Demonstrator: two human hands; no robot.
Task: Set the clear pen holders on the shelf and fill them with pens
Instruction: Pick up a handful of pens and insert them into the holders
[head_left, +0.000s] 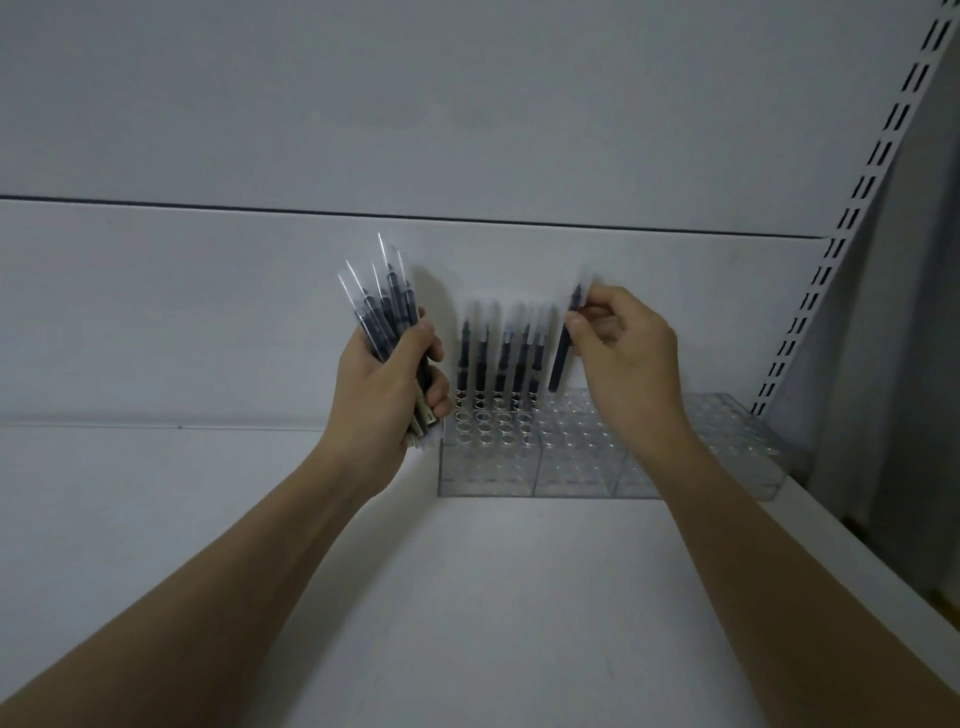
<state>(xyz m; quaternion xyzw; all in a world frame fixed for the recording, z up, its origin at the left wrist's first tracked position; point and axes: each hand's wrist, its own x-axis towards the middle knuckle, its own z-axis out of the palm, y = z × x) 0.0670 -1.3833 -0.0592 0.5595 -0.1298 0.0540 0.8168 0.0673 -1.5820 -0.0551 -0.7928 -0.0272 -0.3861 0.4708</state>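
Shop display bay.
White shelf (493, 597), slotted upright (852, 218) right of the fingers, clear pen holders (576, 473) below them, stocked with pens (498, 358).

1. The left hand (387, 395) covered the lower ends of its pen bundle (382, 306).
2. The right arm (753, 545) hid part of the clear holders (571, 467).
3. Both forearms ran off the bottom edge.

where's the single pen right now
In the head view, the single pen is pinched by the right hand, just right of the standing pens.

Pale back panel (467, 104), slotted upright (878, 156) right, dim light
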